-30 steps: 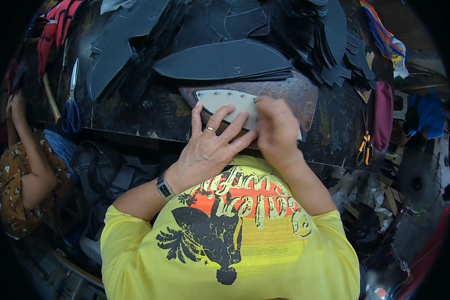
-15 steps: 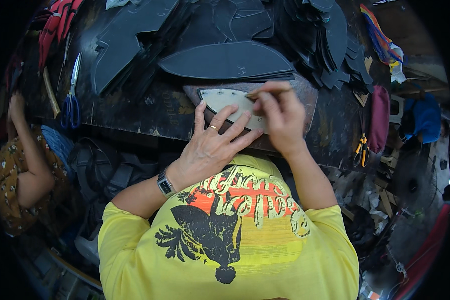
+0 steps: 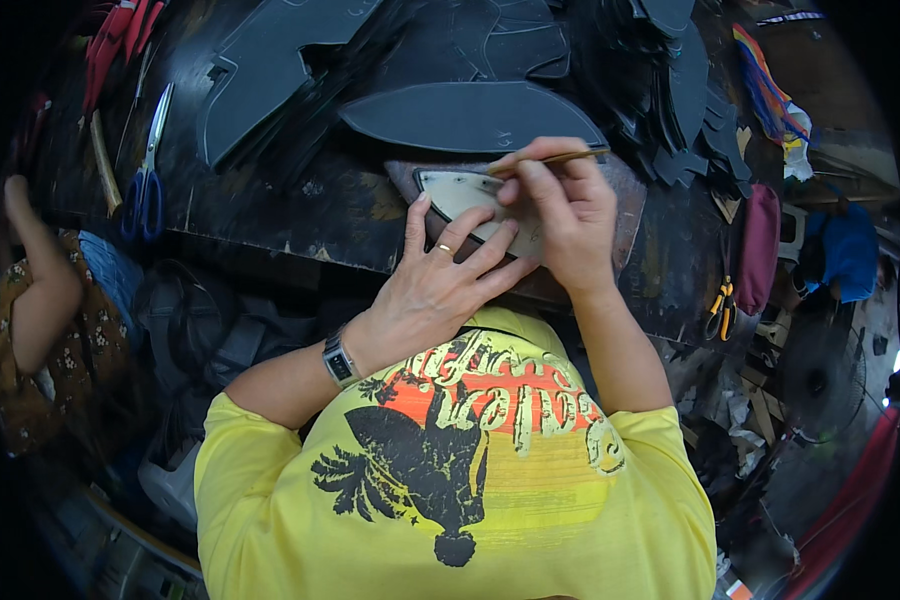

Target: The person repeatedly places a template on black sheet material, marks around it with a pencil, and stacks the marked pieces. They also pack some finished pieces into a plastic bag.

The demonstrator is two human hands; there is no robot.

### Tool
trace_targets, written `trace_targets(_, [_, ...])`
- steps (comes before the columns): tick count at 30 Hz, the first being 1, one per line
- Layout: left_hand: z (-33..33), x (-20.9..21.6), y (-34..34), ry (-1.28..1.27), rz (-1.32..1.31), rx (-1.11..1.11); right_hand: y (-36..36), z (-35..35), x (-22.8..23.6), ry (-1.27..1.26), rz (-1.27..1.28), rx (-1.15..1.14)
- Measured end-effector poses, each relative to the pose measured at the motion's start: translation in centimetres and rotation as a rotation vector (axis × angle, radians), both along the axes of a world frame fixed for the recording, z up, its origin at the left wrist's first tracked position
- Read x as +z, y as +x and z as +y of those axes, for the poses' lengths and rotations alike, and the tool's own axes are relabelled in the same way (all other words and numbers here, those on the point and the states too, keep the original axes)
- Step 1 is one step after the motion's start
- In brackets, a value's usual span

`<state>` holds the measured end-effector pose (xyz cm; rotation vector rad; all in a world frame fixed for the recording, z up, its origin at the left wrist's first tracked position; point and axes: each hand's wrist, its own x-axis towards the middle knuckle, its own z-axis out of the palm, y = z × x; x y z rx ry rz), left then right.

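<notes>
A pale, curved template (image 3: 458,203) with small holes along its upper edge lies over a dark sheet piece, whose rim shows around it. Both rest on a worn brownish board (image 3: 625,205). My left hand (image 3: 440,275) is spread flat, its fingertips pressing on the template. In a pinch, my right hand (image 3: 575,225) grips a slim brown pen-like tool (image 3: 580,155), its tip near the template's top edge. The fingers partly hide that tip and the template's right part. Just beyond lies a long leaf-shaped black piece (image 3: 470,115) with a pale outline.
Stacked black cut pieces (image 3: 270,70) cover the far table. Blue-handled scissors (image 3: 148,190) and a wooden-handled tool (image 3: 105,165) lie left. Orange-handled snips (image 3: 720,308) and a maroon roll (image 3: 760,250) are at right. Another person's arm (image 3: 45,270) is at far left.
My right hand has tilted, so the tool's shaft now shows, slanting to the right. My left hand stays spread on the template. The whole view has shifted slightly.
</notes>
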<state>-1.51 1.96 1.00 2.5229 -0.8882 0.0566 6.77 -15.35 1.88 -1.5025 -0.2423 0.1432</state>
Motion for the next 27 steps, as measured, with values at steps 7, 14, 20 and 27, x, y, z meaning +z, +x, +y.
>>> trace_targets(7, [0.1,-0.6,-0.2,0.003,0.057,-0.011,-0.4,1.7,0.4,-0.549,-0.606,0.104])
trace_targets(14, [0.0,-0.6,-0.1,0.047,-0.031,-0.007,0.9,1.9,1.5,-0.039,0.055,0.127])
trace_targets(20, [0.0,-0.9,-0.1,0.003,0.010,-0.017,0.1,3.6,0.9,-0.303,-0.124,0.148])
trace_targets(27, [0.2,-1.0,-0.3,0.012,0.028,-0.022,0.6,4.0,1.4,-0.502,-0.476,0.190])
